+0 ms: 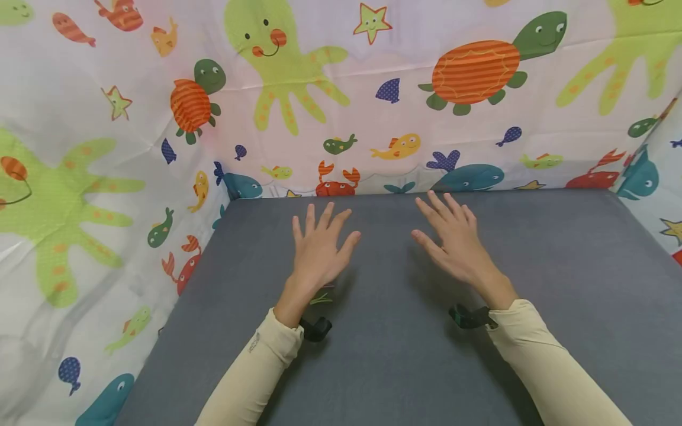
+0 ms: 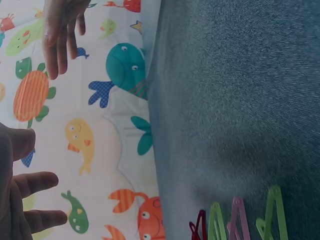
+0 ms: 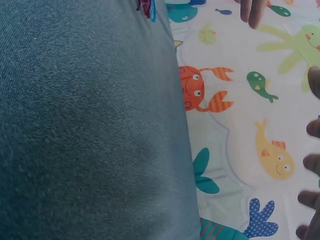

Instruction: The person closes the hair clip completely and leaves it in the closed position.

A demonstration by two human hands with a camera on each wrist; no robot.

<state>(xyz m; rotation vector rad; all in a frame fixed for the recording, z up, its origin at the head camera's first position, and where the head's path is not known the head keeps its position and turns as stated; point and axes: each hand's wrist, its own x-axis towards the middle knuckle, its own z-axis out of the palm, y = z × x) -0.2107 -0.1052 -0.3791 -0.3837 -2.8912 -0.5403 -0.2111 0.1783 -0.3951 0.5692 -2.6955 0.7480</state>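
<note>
Above the grey table, my left hand (image 1: 318, 248) hovers with its fingers spread, touching nothing. To its right and apart from it, my right hand (image 1: 457, 241) is likewise raised, fingers extended and holding nothing. Partly hidden under my left wrist lie thin green clip-like pieces (image 1: 321, 299). The left wrist view shows them closer: narrow V-shaped plastic clips in a row, a dark red clip (image 2: 199, 227), a pink clip (image 2: 239, 220) and a green clip (image 2: 276, 210) among them. At the top of the right wrist view, dark red and blue bits (image 3: 146, 7) show, too small to make out.
The grey tabletop (image 1: 373, 355) runs back to a white curtain (image 1: 314, 160) printed with sea animals, which also stands along the left and right sides. A black wrist camera (image 1: 316, 329) sits on the left wrist and another black camera (image 1: 469, 316) on the right.
</note>
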